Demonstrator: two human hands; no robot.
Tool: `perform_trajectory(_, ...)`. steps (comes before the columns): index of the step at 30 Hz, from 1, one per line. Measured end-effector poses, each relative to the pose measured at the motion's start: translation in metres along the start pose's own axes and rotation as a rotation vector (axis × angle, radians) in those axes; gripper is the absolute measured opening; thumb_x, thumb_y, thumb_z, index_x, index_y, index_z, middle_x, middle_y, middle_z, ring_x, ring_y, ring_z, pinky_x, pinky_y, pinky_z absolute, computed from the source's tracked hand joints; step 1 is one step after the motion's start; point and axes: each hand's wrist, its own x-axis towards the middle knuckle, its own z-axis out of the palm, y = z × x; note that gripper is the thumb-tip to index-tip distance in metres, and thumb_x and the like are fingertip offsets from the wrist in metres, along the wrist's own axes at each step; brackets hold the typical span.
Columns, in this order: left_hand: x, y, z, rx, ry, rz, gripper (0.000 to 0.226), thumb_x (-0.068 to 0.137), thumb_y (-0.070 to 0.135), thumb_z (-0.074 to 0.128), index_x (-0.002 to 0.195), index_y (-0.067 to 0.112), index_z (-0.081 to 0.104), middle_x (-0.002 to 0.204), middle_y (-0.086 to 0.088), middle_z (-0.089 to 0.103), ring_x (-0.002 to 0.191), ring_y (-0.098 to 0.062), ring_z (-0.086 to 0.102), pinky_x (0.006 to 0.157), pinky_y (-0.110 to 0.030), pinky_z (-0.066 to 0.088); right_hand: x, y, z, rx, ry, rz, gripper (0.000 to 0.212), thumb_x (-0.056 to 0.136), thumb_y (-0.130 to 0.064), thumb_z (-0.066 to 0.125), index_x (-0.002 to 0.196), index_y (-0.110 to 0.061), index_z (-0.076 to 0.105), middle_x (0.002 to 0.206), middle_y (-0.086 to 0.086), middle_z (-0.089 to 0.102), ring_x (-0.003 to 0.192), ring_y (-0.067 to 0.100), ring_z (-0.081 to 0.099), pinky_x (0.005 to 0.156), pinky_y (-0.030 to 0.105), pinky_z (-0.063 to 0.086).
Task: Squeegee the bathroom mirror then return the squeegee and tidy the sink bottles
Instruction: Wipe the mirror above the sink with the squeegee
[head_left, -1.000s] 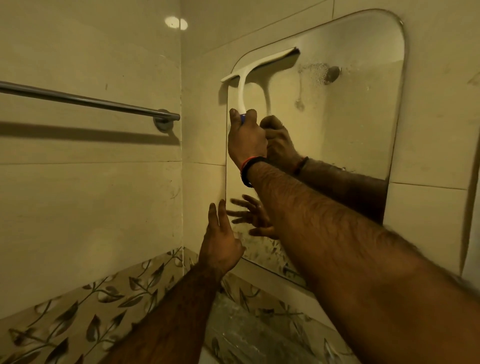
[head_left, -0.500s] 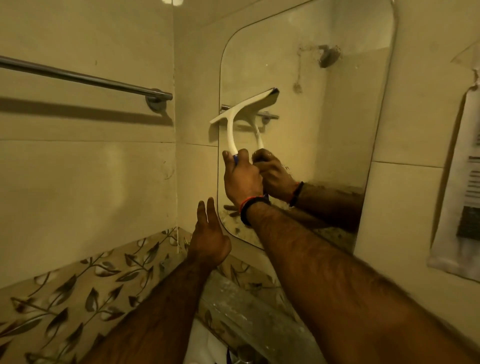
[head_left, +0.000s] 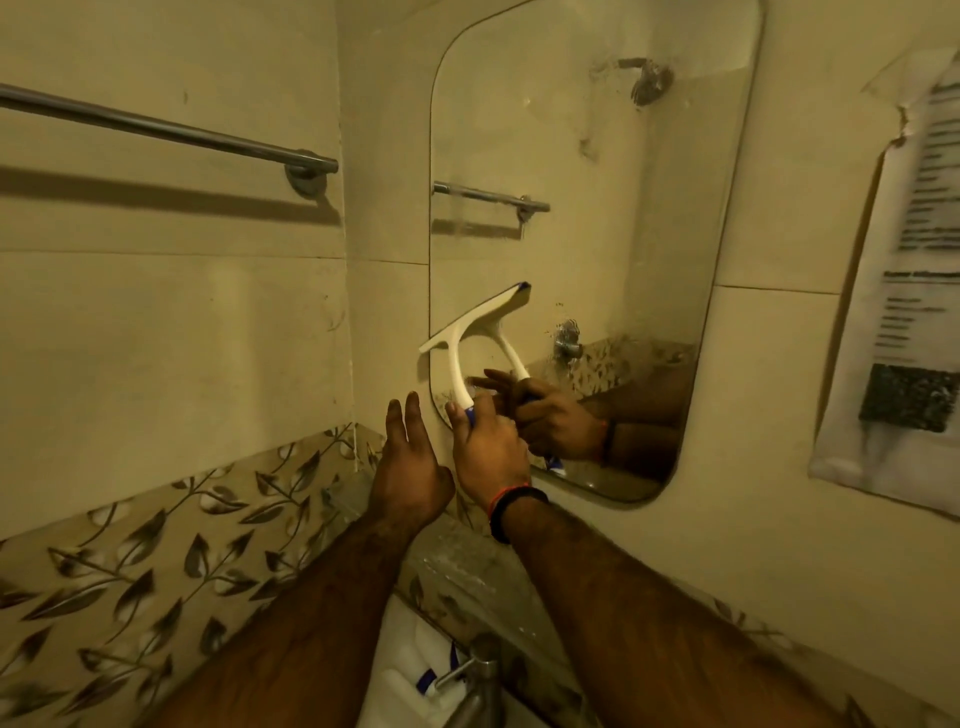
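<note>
A person's right hand (head_left: 488, 447) wraps its grip around the squeegee (head_left: 467, 338) handle at the lower left corner of the bathroom mirror (head_left: 597, 234). The blade sits directly above the grip, its long axis slanting up to the right across the glass, its left end overhanging the mirror's edge. The left hand (head_left: 410, 467), fingers straight and holding nothing, hovers just left of the grip. With the blade low on the glass, this pass looks nearly finished. A tap (head_left: 478, 675) shows below.

towel bar (head_left: 156, 124) cut off left, wall notice (head_left: 904, 291) text blurred, tap (head_left: 480, 680) cut off at btm
</note>
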Motion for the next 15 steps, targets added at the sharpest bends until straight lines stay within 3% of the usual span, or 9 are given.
perform_trajectory(3,-0.004,0.005,-0.001,-0.007,-0.019,-0.005,0.110,0.079,0.019,0.073,0.152,0.027,-0.008,0.161,-0.008,-0.004,0.138,-0.035,0.037,0.093,-0.035,0.050,-0.018,0.013,0.002,0.005,-0.049,0.028,0.030,0.097,-0.053,0.038,0.099,-0.024,0.045,0.076,-0.001,0.057,0.064,0.016,0.056,0.051,0.031,0.046)
perform_trajectory(7,-0.012,0.012,0.000,0.002,-0.026,0.004,0.106,0.082,0.018,0.068,0.152,0.027,-0.011,0.162,-0.008,-0.006,0.136,-0.034,0.040,0.091,-0.033,0.051,-0.039,0.028,0.001,-0.043,-0.121,0.072,0.030,0.095,-0.057,0.035,0.095,-0.028,0.039,0.076,-0.002,0.054,0.069,0.021,0.056,0.050,0.028,0.037)
perform_trajectory(9,-0.017,0.014,0.000,-0.006,-0.035,-0.005,0.106,0.082,0.016,0.067,0.152,0.028,-0.012,0.162,-0.007,-0.006,0.136,-0.034,0.040,0.090,-0.033,0.051,-0.046,0.033,-0.002,-0.084,-0.139,0.074,0.034,0.095,-0.059,0.032,0.097,-0.026,0.041,0.084,0.003,0.060,0.073,0.025,0.058,0.058,0.034,0.045)
perform_trajectory(11,-0.021,0.017,0.000,-0.019,-0.045,-0.018,0.106,0.081,0.014,0.067,0.151,0.030,-0.011,0.162,-0.005,-0.007,0.137,-0.034,0.039,0.092,-0.034,0.050,-0.052,0.037,-0.009,-0.116,-0.152,0.069,0.034,0.095,-0.059,0.031,0.094,-0.027,0.041,0.086,0.004,0.061,0.073,0.024,0.058,0.062,0.038,0.050)
perform_trajectory(15,-0.031,0.026,-0.001,-0.023,-0.080,-0.026,0.107,0.081,0.014,0.067,0.151,0.030,-0.012,0.162,-0.003,-0.009,0.139,-0.035,0.035,0.099,-0.040,0.048,-0.060,0.043,-0.024,-0.166,-0.182,0.077,0.034,0.095,-0.060,0.029,0.093,-0.028,0.040,0.086,0.004,0.061,0.073,0.024,0.058,0.060,0.034,0.045)
